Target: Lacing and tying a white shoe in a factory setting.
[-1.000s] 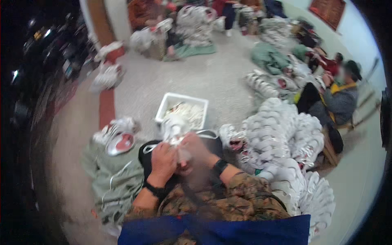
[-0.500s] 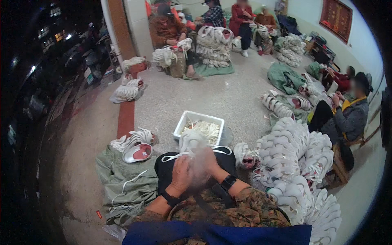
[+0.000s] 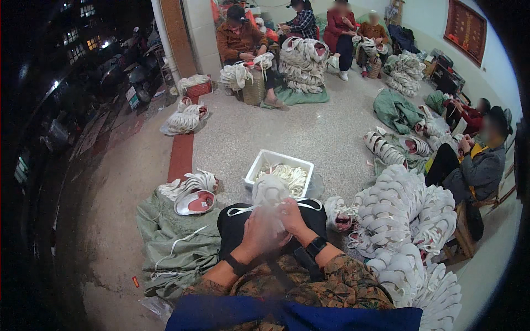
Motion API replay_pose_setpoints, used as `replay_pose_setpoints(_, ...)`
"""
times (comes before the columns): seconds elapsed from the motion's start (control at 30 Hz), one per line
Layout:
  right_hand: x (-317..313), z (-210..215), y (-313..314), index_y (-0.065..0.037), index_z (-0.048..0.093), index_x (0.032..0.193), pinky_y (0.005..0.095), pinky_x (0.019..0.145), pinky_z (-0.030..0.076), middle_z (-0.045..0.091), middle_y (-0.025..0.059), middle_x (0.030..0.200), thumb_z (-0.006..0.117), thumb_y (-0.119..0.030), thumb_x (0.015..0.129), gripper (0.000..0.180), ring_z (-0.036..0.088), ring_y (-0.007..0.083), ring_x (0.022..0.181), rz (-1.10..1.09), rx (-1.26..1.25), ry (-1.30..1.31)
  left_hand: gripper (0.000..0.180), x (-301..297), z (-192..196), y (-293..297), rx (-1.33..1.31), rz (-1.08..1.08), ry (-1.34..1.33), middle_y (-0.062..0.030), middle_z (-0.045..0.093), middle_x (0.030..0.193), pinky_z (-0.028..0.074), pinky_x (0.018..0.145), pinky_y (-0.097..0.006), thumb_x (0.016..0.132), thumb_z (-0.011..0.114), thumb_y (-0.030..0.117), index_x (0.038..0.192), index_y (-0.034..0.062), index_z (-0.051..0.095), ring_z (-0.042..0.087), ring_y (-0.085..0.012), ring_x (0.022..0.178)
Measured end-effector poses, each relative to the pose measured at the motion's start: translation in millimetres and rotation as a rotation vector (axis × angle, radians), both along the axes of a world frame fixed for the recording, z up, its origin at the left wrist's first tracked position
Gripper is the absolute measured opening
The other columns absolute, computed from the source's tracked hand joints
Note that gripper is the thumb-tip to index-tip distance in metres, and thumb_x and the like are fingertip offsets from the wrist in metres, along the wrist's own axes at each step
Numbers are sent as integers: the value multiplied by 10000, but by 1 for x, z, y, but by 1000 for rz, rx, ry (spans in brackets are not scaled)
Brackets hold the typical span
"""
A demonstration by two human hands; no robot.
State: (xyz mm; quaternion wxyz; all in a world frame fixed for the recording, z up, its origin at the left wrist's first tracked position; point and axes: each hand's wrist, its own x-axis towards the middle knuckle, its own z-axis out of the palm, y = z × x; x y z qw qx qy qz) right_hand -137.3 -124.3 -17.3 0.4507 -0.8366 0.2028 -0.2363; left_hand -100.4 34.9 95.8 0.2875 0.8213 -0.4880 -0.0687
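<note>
A white shoe [image 3: 270, 187] rests over my dark-trousered lap, its upper part showing beyond my hands. My left hand [image 3: 258, 231] is closed around its near left side. From the right, my right hand [image 3: 292, 217] closes in a pinch at the lacing. One loose white shoelace end [image 3: 238, 210] loops out on the left, and another [image 3: 312, 203] sticks out on the right. A hazy smear in the picture covers part of the shoe and some fingertips, so the exact grip is partly hidden.
Beyond my knees stands a white box [image 3: 308, 165] of laces. Piled white shoes [image 3: 389, 204] rise on my right; a green sack [image 3: 165, 231] with a shoe [image 3: 194, 203] lies left. Several seated people work farther off, one person [image 3: 475, 165] at the right.
The view has shifted, moving the scene rightward. My right hand has turned, its fingers now showing at the lacing. The left hand stays on the shoe.
</note>
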Motion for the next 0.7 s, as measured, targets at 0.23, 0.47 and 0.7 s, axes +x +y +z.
replay_pose_setpoints(0.23, -6, 15, 11, -118, 655, 819, 419, 904, 444, 472, 199, 1227, 685, -91, 707, 118, 523, 389, 1075, -76, -62, 170, 531, 9, -1, -1, -196, -62, 147, -234, 394, 1326, 290, 1066, -460, 651, 523, -29, 1179, -30, 466, 358, -412, 1253)
replay_pose_setpoints(0.47, -2, 10, 4, -59, 621, 874, 442, 956, 394, 494, 202, 1181, 646, -123, 775, 120, 486, 384, 1097, 2, -118, 183, 192, 17, -25, -4, -287, 81, -153, -212, 554, 945, 439, 768, -494, 781, 534, 70, 958, -3, 540, 531, -409, 906)
replay_pose_setpoints(0.7, -6, 18, 0, -37, 584, 807, 387, 924, 410, 483, 194, 1171, 620, -18, 733, 85, 479, 347, 1119, 33, -6, 115, 157, 35, -46, -20, -198, 100, -164, -121, 534, 825, 453, 697, -429, 709, 593, 54, 860, 99, 606, 536, -336, 812)
